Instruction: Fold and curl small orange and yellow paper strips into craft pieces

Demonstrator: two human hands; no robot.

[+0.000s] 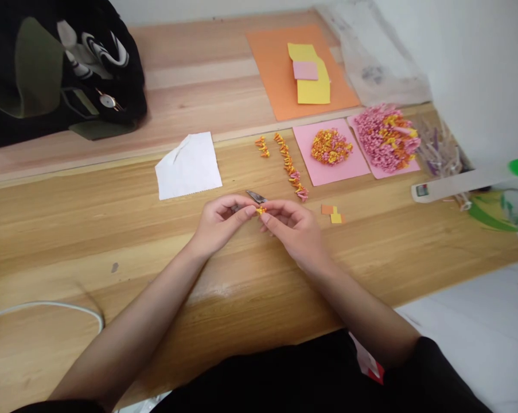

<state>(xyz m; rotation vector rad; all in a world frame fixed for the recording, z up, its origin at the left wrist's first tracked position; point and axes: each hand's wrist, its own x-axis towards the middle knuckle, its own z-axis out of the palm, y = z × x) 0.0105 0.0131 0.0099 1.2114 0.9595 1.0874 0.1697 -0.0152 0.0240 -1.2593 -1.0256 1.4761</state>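
Note:
My left hand [224, 221] and my right hand [295, 229] meet over the wooden table, both closed. Between their fingertips they pinch a small yellow and orange stamen bunch [261, 210]. Just beyond the fingers a dark metal blade tip [255, 196] shows; the rest of that tool is hidden behind my hands. Past the hands lies a row of similar stamen bunches [288, 163], with a shorter group of bunches [262, 147] left of it. Small orange and yellow paper pieces [334, 213] rest to the right of my right hand.
Loose stamens [331, 146] sit on a pink sheet [308, 166], with a larger stamen heap [385, 137] beside it. An orange sheet [267, 63] bears yellow paper [314, 92]. White paper [189, 169], a black bag [129, 74], a cable [47, 304] and a tape roll [478, 215] lie around.

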